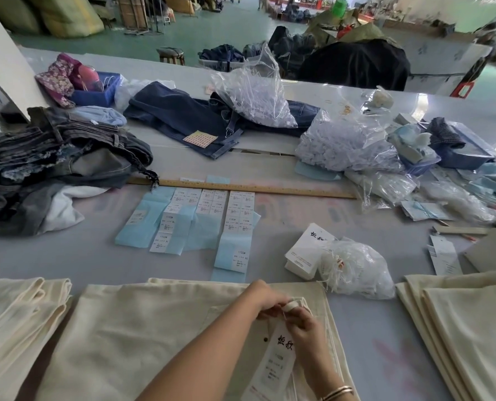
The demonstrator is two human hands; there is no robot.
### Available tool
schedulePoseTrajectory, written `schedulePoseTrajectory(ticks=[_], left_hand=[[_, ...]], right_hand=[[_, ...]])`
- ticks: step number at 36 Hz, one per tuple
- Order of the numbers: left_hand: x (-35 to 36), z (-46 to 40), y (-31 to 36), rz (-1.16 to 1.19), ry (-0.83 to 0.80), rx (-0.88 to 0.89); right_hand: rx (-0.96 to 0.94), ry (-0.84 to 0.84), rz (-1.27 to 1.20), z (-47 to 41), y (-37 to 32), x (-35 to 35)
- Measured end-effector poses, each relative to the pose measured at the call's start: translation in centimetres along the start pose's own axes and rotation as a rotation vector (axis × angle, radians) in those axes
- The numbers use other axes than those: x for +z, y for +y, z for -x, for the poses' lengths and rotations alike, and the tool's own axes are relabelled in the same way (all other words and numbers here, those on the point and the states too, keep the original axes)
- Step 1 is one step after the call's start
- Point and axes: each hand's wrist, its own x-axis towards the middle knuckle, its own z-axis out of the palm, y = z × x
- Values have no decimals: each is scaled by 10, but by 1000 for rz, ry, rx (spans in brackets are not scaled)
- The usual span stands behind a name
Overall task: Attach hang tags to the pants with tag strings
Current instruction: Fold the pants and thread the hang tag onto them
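Pants (160, 337), cream, one pair: spread flat in front of you, waistband end toward the far edge, hang tag (275, 363) lying on the cloth near its right side.

Your left hand (265, 299) and right hand (301, 322): both closed to a pinch, meeting at a small band of cloth, apparently a belt loop, at the tag's top end. A thin white tag string (284, 313) shows between the fingertips; which hand grips which part, you cannot tell. Bracelet (337, 392) on the right wrist.

Judged status: this tag is mid-attachment, string being worked through or fastened, not yet released.

Folded cream stacks, left (18, 314) and right (467, 319): neither shows a tag from here, so which is finished and which awaits you cannot be read.

Supplies just beyond the pants: loose stack of white tags (304, 253), touching a clear bag of strings (359, 273).

Middle of table (67, 256): blue backing sheets with white size stickers (200, 221), several already peeled; wooden ruler (241, 188) behind them.

Far side: pile of denim (53, 157) at left, dark jeans (189, 120), clear bags of white fasteners (258, 96).
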Motion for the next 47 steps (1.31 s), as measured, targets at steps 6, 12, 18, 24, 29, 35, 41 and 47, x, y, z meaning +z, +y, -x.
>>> schedulePoseTrajectory(ticks=[6,12,18,24,29,35,41,47], left_hand=[[0,1,9,-215,36,-32],[-1,-3,11,-420,72,12],[2,-11,4,-523,176,31],[5,-4,0,-427,327,134],[9,-2,-9,-158,327,343],[19,2,-17,101,103,459],[20,4,-18,133,21,472],[19,9,-12,185,10,492]], right_hand=[[-9,15,46,3,4,5],[-18,11,129,7,4,5],[-29,6,172,12,1,10],[36,-41,92,9,-1,4],[215,77,-20,-3,-5,-29],[286,-17,114,-12,-18,-70],[441,-301,229,-15,-35,-99],[385,-251,-272,-18,-48,-99]])
